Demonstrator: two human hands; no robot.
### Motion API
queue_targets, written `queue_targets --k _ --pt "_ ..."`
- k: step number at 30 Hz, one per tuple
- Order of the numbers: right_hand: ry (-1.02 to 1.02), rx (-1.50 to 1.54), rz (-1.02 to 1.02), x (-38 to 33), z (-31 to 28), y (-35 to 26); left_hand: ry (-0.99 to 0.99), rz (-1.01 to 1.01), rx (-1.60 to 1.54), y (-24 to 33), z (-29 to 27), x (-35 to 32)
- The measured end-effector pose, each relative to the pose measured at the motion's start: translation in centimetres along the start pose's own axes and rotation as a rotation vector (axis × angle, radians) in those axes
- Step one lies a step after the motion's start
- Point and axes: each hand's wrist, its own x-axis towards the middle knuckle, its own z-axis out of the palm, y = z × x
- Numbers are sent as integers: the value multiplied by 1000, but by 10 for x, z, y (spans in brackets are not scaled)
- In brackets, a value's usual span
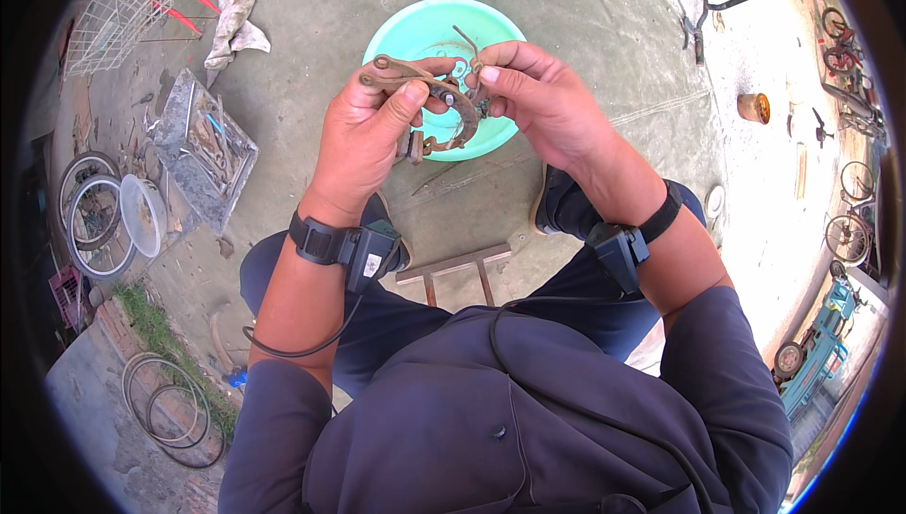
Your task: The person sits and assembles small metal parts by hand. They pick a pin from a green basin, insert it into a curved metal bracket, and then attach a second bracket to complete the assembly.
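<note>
My left hand (357, 132) grips a rusty bicycle brake caliper (466, 123) between thumb and fingers, its curved arm hanging to the right. My right hand (557, 103) is closed in a pinch on a thin bent wire spring (462, 38) beside the caliper. One end of that wire sticks up above the fingertips. Whether it is joined to the caliper cannot be made out. Both hands are over a light green basin (387, 37) on the floor. Small metal parts in the basin are partly hidden by my hands.
At left lie a metal tray of tools (193, 141), a cloth (231, 28), wheels (94, 221), a white bowl (143, 216) and a wire basket (118, 18). Bicycle handlebars (703, 6) and a rusty can (753, 108) are at right. A small wooden stand (455, 263) is between my feet.
</note>
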Motion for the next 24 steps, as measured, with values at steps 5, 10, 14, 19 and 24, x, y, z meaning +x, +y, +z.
queue_targets --k 5,10,14,19,24 --pt "10 24 -69 2 -4 -6 18 -5 13 0 3 0" --pt "42 -2 -130 4 -9 -12 15 -8 6 2 2 -1" --pt "27 -29 -190 4 -12 -18 27 4 16 0 2 -1" --pt "-38 -56 -192 2 -12 -19 11 -6 22 1 1 -1" --pt "-52 -33 -143 2 -12 -18 -7 17 14 0 0 -1"
